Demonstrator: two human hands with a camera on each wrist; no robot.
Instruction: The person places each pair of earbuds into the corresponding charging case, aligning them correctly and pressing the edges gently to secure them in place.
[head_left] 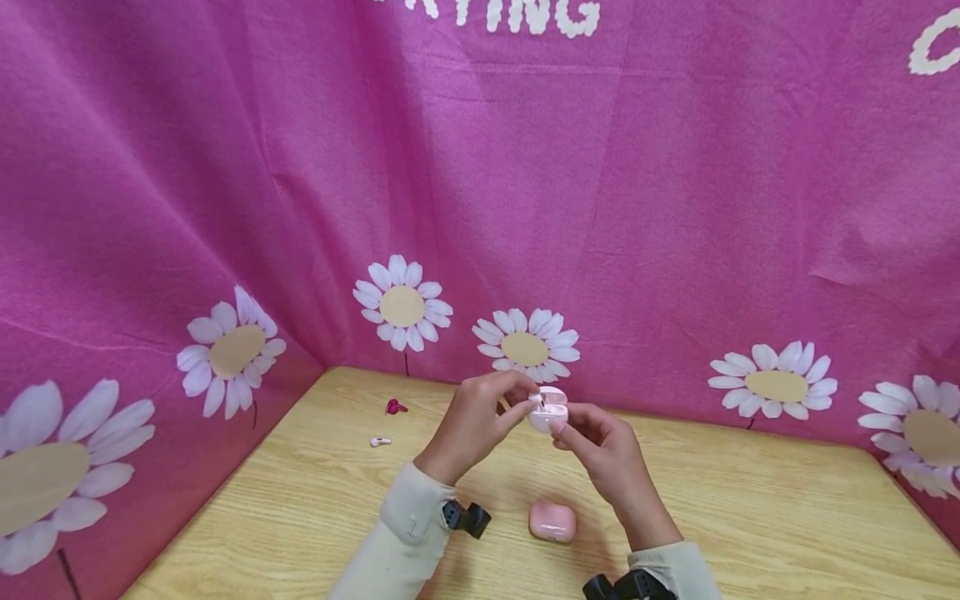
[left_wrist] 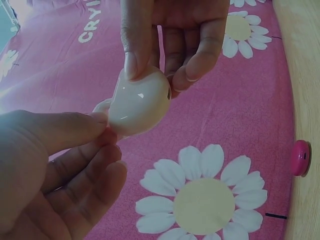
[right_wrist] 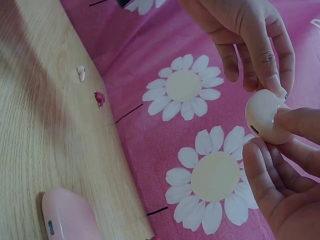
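Above the table, my right hand (head_left: 609, 450) holds a small pale earbud case (head_left: 550, 418) between thumb and fingers. Its lid is raised in the head view. At the case's left side, my left hand (head_left: 476, 421) pinches a white earbud (head_left: 536, 401) between thumb and fingertips, right at the opening. The left wrist view shows the case's smooth rounded outside (left_wrist: 142, 102), with the left thumb at one edge. From the right wrist, only a small dark-marked tip of the earbud (right_wrist: 285, 95) shows by the left fingertips. The inside of the case is mostly hidden.
A closed pink earbud case (head_left: 552, 522) lies on the wooden table (head_left: 750, 517) below the hands. Toward the left lie a white earbud (head_left: 381, 442) and a magenta earbud-like piece (head_left: 396, 407). A pink flowered cloth (head_left: 637, 208) hangs behind and along the left side.
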